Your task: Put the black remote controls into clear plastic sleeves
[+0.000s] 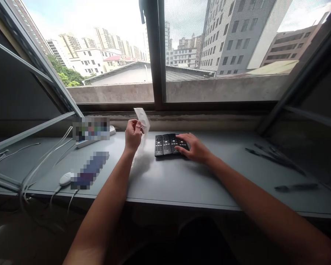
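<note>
Several black remote controls lie side by side on the grey-blue table, in front of the window. My right hand rests on the rightmost of them, its thumb and fingers spread apart over their right end. To the left of the remotes, my left hand is raised above the table and pinches a thin, translucent white plastic sleeve. The sleeve's top end sticks up past my fingers, and its lower part hangs down, faint against the table.
At the left are a white power strip with a blurred-out area over it, a pixelated dark blue object, a round white charger and white cables. Black cables lie at the right. Metal frames slant at both sides.
</note>
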